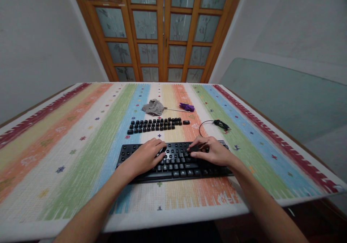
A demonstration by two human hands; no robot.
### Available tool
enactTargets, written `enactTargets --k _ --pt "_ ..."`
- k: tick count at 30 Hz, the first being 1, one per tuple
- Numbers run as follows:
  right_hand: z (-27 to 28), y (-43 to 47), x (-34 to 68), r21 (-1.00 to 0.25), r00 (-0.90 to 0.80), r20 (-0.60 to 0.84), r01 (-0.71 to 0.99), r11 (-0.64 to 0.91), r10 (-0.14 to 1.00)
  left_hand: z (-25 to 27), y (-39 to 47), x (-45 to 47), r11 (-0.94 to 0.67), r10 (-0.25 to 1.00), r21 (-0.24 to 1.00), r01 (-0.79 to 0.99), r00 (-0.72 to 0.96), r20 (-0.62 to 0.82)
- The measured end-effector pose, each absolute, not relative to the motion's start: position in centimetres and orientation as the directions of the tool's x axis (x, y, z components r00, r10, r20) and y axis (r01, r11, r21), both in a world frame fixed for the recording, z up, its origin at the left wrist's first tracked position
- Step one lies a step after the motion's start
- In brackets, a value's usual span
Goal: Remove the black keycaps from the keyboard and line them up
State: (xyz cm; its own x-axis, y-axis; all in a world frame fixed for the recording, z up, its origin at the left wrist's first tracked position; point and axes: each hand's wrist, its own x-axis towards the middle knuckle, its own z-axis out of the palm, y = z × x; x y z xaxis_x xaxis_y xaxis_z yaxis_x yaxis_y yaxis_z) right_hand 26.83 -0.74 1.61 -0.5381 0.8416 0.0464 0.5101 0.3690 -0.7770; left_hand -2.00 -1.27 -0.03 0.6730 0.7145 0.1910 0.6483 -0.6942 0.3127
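Note:
A black keyboard point(176, 163) lies near the table's front edge on a striped cloth. My left hand point(146, 156) rests palm down on its left half, fingers spread loosely over the keys and gripping nothing. My right hand point(214, 152) is over the right half, with thumb and fingers pinched on a small black keycap point(193, 149) just above the keys. A thin metal piece shows by those fingers; I cannot tell what it is. Several loose black keycaps point(155, 124) sit in rows just beyond the keyboard.
Behind the keycap rows lie a crumpled grey cloth point(153, 107) and a purple-tipped tool point(187, 107) with a thin rod. The keyboard's black cable and plug point(221, 124) curl at the right. Wooden glazed doors point(162, 33) stand beyond the table.

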Motion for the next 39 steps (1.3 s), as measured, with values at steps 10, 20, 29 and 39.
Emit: enactTargets --k 10,20,29,39 --pt "1.4 -0.8 25.9 -0.717 -0.542 0.174 0.503 0.483 0.822 0.3 -1.3 -1.8 -0.696 0.714 0.309 0.648 0.670 0.203" --pt "0.7 -1.4 24.6 -0.594 -0.573 0.343 0.482 0.645 0.744 0.4 -1.4 -1.7 -0.692 0.717 0.310 0.652 0.670 0.193" --pt "0.9 -1.5 23.2 -0.546 -0.593 0.324 0.519 0.658 0.737 0.4 -1.5 -1.7 -0.697 0.713 0.302 0.650 0.673 0.198" --pt "0.8 -0.6 22.4 -0.680 -0.483 0.213 0.552 0.484 0.849 0.5 -1.5 -1.6 -0.704 0.708 0.286 0.650 0.676 0.205"
